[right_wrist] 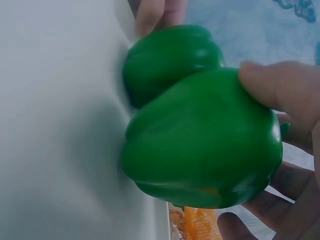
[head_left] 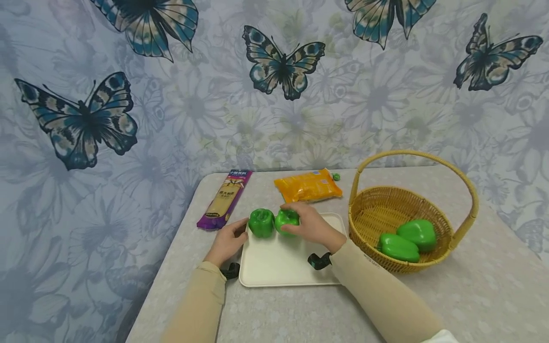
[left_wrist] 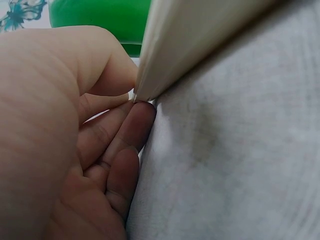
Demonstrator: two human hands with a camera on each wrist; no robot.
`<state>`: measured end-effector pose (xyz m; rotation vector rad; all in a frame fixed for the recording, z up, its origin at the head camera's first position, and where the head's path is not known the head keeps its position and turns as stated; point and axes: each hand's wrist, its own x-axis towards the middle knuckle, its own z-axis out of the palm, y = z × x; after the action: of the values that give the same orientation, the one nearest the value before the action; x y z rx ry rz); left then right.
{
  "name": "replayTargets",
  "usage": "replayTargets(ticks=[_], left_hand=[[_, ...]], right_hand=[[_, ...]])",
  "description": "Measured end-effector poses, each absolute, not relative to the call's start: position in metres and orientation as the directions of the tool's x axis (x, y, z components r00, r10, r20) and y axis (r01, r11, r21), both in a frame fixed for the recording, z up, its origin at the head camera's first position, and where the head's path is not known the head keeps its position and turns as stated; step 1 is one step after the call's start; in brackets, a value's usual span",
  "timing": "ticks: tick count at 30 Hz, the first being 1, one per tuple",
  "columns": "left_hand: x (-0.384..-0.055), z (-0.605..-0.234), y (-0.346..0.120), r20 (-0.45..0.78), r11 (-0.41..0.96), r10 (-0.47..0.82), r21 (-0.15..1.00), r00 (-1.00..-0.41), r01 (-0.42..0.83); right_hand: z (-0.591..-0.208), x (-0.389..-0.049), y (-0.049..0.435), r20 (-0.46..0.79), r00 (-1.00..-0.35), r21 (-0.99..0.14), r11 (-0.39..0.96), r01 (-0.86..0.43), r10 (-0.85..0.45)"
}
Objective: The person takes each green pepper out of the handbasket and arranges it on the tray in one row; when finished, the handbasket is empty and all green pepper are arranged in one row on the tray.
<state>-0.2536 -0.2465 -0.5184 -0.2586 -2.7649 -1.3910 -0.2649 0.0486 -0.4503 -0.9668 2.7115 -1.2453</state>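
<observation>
My right hand (head_left: 316,227) grips a green bell pepper (head_left: 285,220) over the back part of a cream tray (head_left: 279,264). In the right wrist view the thumb lies on one side of this pepper (right_wrist: 200,137) and the fingers on the other. Beside it on the tray stands a second green bell pepper (head_left: 261,224), very close or touching. At the tray's left edge is my left hand (head_left: 227,242). The left wrist view shows its thumb and fingers pinching the tray's rim (left_wrist: 150,60).
A wicker basket (head_left: 357,238) with a tall handle stands to the right, holding two more green bell peppers (head_left: 418,234). Behind the tray lies an orange bag (head_left: 309,186), with a small green item (head_left: 336,176) near it. A purple noodle packet (head_left: 225,199) lies back left.
</observation>
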Motion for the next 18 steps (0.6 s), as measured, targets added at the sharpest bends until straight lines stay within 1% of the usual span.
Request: replayTargets(ticks=[4, 7, 18], left_hand=[[-0.2542, -0.5174, -0.2465, 0.099, 0.596, 0.125, 0.788, -0.987, 0.155], [-0.254, -0.5177, -0.2465, 0.107, 0.594, 0.124, 0.788, -0.987, 0.16], [-0.2508, -0.5143, -0.2451, 0.087, 0.588, 0.116, 0.796, -0.989, 0.139]], right_hand=[[-0.4511, -0.2687, 0.0472, 0.184, -0.836, -0.708, 0.52, -0.478, -0.517], [-0.4527, -0.2709, 0.0475, 0.168, -0.841, -0.715, 0.524, -0.463, -0.514], [-0.4563, -0.2756, 0.0483, 0.176, -0.807, -0.714, 0.491, -0.499, -0.564]])
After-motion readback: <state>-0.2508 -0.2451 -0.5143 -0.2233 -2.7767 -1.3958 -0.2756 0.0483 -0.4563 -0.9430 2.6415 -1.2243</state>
